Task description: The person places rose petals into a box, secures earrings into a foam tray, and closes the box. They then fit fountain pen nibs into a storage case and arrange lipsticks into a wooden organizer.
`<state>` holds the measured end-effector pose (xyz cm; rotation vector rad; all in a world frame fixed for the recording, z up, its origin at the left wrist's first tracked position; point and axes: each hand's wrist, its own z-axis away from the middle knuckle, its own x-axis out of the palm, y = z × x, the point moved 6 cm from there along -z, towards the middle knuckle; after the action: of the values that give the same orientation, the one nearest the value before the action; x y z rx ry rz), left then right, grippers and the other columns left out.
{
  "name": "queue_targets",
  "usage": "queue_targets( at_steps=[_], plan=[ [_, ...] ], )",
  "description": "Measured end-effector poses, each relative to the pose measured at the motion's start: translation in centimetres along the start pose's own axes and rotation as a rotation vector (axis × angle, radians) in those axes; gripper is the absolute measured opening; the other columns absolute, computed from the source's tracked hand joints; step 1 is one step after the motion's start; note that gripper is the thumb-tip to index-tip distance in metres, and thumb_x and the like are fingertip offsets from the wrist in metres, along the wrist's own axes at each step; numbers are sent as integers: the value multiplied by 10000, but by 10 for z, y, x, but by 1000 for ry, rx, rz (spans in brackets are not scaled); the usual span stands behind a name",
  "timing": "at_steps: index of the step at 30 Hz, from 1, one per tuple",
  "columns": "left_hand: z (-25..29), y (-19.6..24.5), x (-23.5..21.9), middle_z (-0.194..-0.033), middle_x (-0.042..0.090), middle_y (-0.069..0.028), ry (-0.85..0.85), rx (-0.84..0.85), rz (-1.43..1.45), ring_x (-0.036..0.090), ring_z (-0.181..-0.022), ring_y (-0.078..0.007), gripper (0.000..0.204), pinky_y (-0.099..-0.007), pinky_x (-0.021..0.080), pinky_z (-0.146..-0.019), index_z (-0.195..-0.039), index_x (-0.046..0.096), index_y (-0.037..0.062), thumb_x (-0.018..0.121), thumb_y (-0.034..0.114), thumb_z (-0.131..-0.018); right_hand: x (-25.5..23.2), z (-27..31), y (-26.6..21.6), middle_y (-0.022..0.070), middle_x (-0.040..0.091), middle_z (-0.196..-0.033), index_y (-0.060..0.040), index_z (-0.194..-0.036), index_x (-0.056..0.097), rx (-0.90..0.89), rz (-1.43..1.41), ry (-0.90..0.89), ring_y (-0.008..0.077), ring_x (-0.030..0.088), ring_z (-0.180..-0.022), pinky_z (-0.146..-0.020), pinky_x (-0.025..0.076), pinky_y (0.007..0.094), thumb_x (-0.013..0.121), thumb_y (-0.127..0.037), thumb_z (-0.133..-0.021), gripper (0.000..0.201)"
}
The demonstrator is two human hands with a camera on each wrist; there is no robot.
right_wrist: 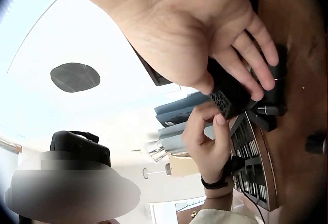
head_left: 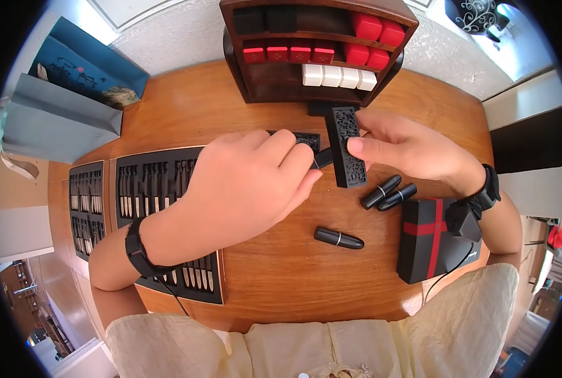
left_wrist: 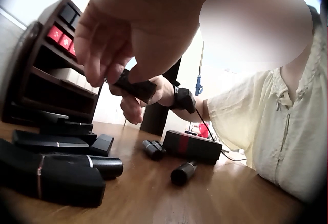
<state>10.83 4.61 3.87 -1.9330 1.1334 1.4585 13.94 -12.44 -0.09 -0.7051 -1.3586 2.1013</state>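
Note:
In the head view my right hand (head_left: 407,146) grips an upright black box (head_left: 347,148) with an openwork pattern, thumb on its face. Close to its left side, my left hand (head_left: 249,183) has its fingers curled. The left wrist view has the left fingertips pinching a dark piece (left_wrist: 136,87); whether this belongs to the box is unclear. In the right wrist view, the left fingers meet the patterned box end (right_wrist: 221,101). A black tube (head_left: 339,237) with a silver band lies nearer me; two others (head_left: 381,192) lie below the right hand. Another patterned box (head_left: 307,140) is partly hidden.
A wooden shelf (head_left: 318,38) with red, white and black boxes stands at the back. Trays (head_left: 202,277) of black tubes lie left, beside paper bags (head_left: 67,113). A black gift box (head_left: 418,242) with red ribbon lies right. Black tubes (left_wrist: 56,178) lie under the left arm.

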Motion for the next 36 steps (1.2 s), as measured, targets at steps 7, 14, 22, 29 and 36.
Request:
queue_targets(
  at_steps=[7,14,22,29,36],
  plan=[
    [-2,-9,1,-785,544,-70,48,-92,15,585,-630,-258,122,-360,451,-526,-898,584,72,685,108,-841,15,-4,20,116,703,-994,43,-1177,575,256,-489,-105,272,715,-908,-811,546,326,491,-325,-1032,405],
    [1,-16,8,-807,573,-83,-39,-130,56,613,-666,-281,70,-370,466,-540,-947,592,61,623,96,-895,26,-4,23,215,720,-966,72,-1078,629,317,-662,-225,255,699,-938,-866,530,300,485,-392,-1020,490],
    [-2,-22,-9,-851,610,-103,155,-135,152,627,-669,-290,99,-356,487,-546,-986,590,50,607,79,-892,23,7,-21,131,639,-1007,-49,-1111,457,-439,458,218,314,658,-877,-719,511,383,647,-81,-914,276],
    [6,-2,-23,-980,663,-133,194,21,168,647,-734,-292,209,-332,499,-597,-1078,619,29,638,100,-883,23,24,-50,177,555,-1227,-62,-1125,522,-763,817,402,392,574,-1061,-877,493,429,701,-11,-752,416],
    [10,26,-26,-1084,661,-158,328,255,-150,648,-726,-206,385,-269,499,-585,-1111,643,5,766,201,-803,21,23,-52,191,563,-1220,-51,-1121,526,-793,787,438,392,577,-1062,-883,496,429,710,-9,-748,419]
  ],
)
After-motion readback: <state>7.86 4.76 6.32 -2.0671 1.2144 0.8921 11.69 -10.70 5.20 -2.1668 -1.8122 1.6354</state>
